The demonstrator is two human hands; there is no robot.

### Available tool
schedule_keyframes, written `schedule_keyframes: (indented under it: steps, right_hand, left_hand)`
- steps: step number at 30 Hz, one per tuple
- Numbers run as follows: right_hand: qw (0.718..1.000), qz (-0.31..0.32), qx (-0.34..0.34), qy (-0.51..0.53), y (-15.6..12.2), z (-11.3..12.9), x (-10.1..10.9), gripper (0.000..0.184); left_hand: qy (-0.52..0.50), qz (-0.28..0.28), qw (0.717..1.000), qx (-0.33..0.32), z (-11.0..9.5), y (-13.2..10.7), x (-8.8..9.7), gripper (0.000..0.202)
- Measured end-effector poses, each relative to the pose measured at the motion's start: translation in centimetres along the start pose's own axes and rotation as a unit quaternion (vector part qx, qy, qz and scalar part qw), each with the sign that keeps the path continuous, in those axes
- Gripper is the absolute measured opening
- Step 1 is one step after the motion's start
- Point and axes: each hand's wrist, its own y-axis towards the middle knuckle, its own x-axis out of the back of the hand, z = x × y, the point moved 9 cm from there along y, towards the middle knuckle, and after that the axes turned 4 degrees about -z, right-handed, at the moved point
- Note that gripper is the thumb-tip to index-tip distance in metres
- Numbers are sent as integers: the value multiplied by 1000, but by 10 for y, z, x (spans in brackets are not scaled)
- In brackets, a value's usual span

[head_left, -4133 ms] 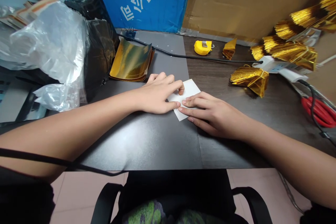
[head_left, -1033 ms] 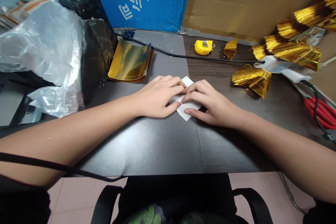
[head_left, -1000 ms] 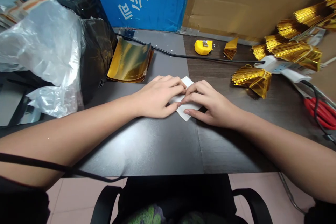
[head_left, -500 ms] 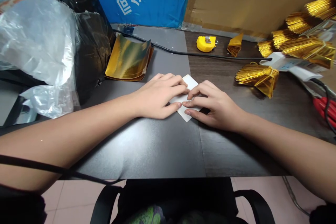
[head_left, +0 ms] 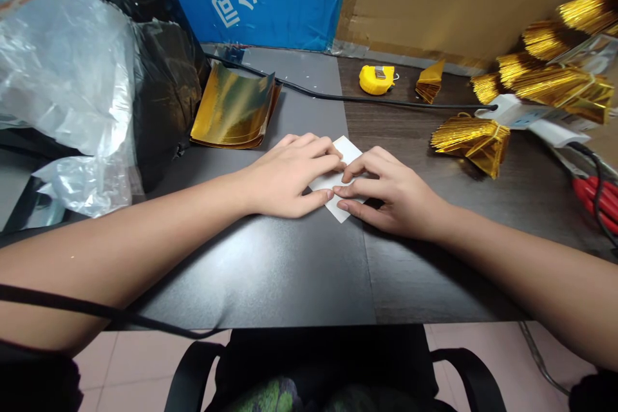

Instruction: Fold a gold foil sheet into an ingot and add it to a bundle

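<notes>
A small white paper square (head_left: 342, 211) lies on the desk with a corner turned toward me, partly hidden under both hands. From the left, my left hand (head_left: 302, 175) rests palm down across the paper's left side, fingers stretched, thumb along its edge. My right hand (head_left: 393, 193) touches the right side with thumb and fingertips, fingers apart and slightly bent. The tips of my left thumb and a right finger nearly meet over the middle of the paper. To the left behind my hands is a stack of gold foil sheets (head_left: 232, 109).
Behind the hands lie a yellow tape measure (head_left: 376, 80), a folded gold piece (head_left: 429, 82) and a black cable (head_left: 386, 102). At right are pleated gold bundles (head_left: 470, 138), a white power strip (head_left: 512, 112) and red-handled scissors (head_left: 596, 203). Plastic bags (head_left: 72, 77) fill the left; cardboard boxes (head_left: 434, 0) stand behind.
The view has shifted very slightly, so everything sits a little further left. Both hands keep their places on the paper.
</notes>
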Motion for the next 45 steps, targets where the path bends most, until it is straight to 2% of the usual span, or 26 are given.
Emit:
schedule_keyframes:
  steps: [16,20,24,33,42,45]
  right_hand:
    - [999,14,14,-30,-1,1,3,17]
    - [1000,22,10,1,-1,-10,8,16]
    - [998,57,13,32,-2,-21,9,20]
    - [995,83,-30,52,-8,-56,18,23]
    - [993,98,-64,-5,-13,-90,30,28]
    - [992,76,-79,-57,-12,-93,39,30]
  left_hand:
    - [37,49,998,17,-1,-2,-6,36]
    - [41,54,998,17,-1,-3,-7,37]
    - [48,67,996,15,-1,-3,-9,39]
    - [60,79,995,11,-1,-3,-12,44]
    - [67,91,993,18,-1,-3,-12,47]
    - [72,91,993,18,-1,-4,-12,49]
